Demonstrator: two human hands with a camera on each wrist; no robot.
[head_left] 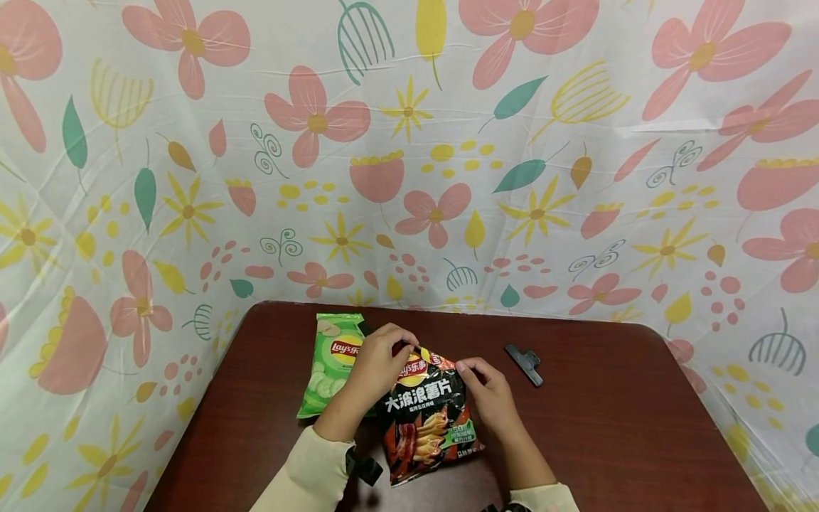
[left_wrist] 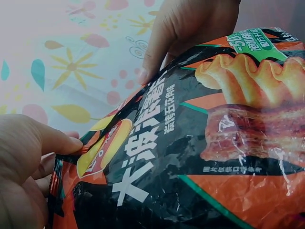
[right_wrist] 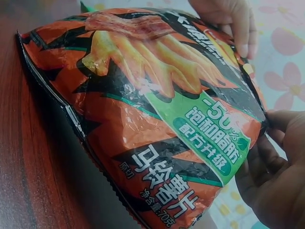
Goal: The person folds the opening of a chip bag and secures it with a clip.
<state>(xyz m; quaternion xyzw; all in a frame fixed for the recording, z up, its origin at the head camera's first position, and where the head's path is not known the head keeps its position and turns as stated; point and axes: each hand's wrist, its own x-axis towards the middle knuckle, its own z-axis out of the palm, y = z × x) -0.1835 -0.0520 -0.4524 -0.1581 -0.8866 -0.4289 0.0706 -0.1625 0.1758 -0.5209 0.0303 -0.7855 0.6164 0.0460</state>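
Note:
A black and orange bag of potato chips (head_left: 425,419) is held upright or tilted over the table's near middle, printed front towards me. Its top left part is pinched by my left hand (head_left: 379,363), thumb on the front in the left wrist view. My right hand (head_left: 493,398) pinches the top right corner; in the right wrist view its fingertips (right_wrist: 274,119) meet the bag's edge. The upper edge looks folded over, though how far I cannot tell. A green bag of potato chips (head_left: 326,380) lies left of it, partly hidden by my left hand and forearm.
A black clip (head_left: 525,365) lies on the dark red-brown table (head_left: 614,419), right of my right hand. A small black object (head_left: 365,328) shows beside the green bag's top, mostly hidden. Flower-printed cloth (head_left: 435,263) rises behind the table and along its sides.

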